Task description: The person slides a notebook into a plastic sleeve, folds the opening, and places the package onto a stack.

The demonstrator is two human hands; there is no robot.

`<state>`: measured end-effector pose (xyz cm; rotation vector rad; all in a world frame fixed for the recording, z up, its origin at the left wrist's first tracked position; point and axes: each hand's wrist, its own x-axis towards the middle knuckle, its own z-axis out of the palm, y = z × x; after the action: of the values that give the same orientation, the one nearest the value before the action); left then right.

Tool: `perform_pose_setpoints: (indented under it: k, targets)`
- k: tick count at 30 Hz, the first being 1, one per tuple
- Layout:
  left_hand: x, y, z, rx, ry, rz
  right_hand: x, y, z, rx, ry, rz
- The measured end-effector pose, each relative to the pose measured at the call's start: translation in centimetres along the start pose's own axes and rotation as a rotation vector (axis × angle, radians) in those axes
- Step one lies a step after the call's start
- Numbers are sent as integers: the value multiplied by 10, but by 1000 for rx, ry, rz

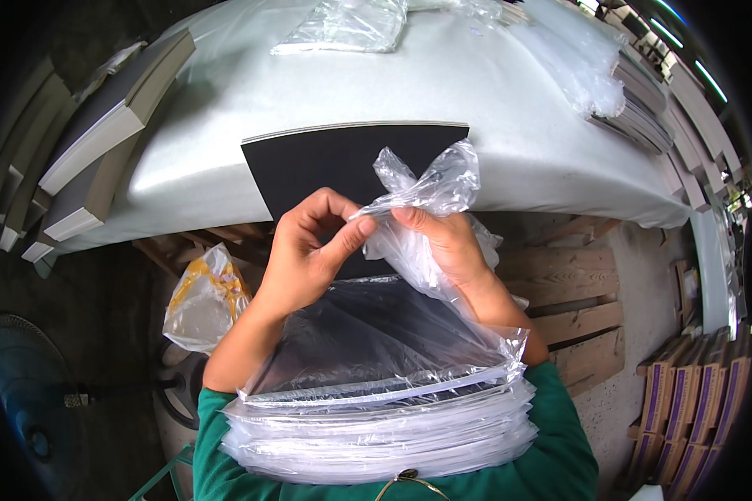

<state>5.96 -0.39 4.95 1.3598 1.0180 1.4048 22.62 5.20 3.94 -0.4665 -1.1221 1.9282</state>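
Both my hands are at a crumpled clear plastic bag (443, 179) in the middle of the view. My left hand (309, 250) pinches its edge between thumb and fingertips. My right hand (453, 250) grips the bag close beside it, and loose film hangs around that wrist. Behind the hands, a thin stack of black sheets (309, 171) lies at the table's near edge. Against my body rests a thick pile of plastic-wrapped sheets (380, 438). The topmost wrapped sheet (359, 334) is black and shows through its clear film.
A pale covering drapes the table (226, 92). Flat plastic bags (342, 29) lie at its far side. Thick board stacks (113, 117) stand left, wrapped stacks (639, 92) right. Below are a taped plastic bag (205, 301), a fan (33, 392), a wooden pallet (568, 275) and brown cartons (685, 392).
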Motion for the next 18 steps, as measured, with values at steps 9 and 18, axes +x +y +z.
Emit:
perform_pose_setpoints:
  k: [9,18]
  targets:
    - [0,5,1,224,49,-17,0,5,0,-141,27,-59]
    - [-3,11,1,79,7,-64,-5,-1,9,-156,38,22]
